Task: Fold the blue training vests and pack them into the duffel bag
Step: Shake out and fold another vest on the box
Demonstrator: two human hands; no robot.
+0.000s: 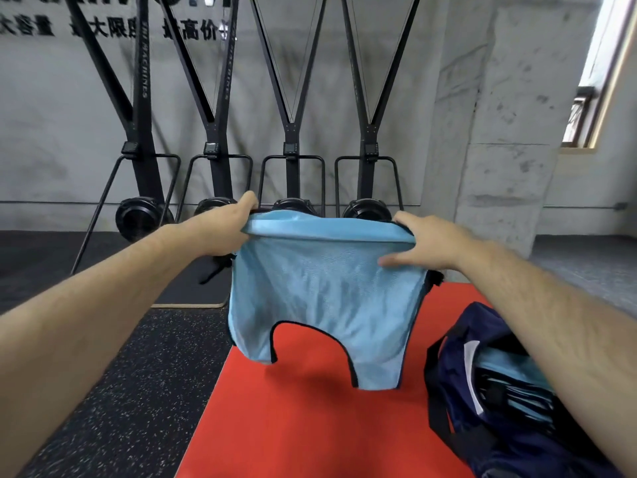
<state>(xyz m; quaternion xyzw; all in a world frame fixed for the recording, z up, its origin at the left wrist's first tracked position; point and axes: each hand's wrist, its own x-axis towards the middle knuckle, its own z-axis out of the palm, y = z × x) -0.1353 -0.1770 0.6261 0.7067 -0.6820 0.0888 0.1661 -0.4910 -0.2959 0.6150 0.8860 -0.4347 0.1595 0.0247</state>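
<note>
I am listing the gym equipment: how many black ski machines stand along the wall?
4 ski machines in a row against the wall: far left, left of centre, centre, right of centre. More could stand outside the frame.

We are in a gym: four black ski-trainer machines stand along a grey concrete wall, with speckled rubber flooring and a red exercise mat below.

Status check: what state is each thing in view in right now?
Light blue mesh training vest: held up, top edge folded over, hanging free.
Left hand: grips vest's top left corner.
Right hand: holds vest's top right corner.
Navy fabric duffel bag: open, folded blue vests inside.
Red floor mat: lying flat.
</note>
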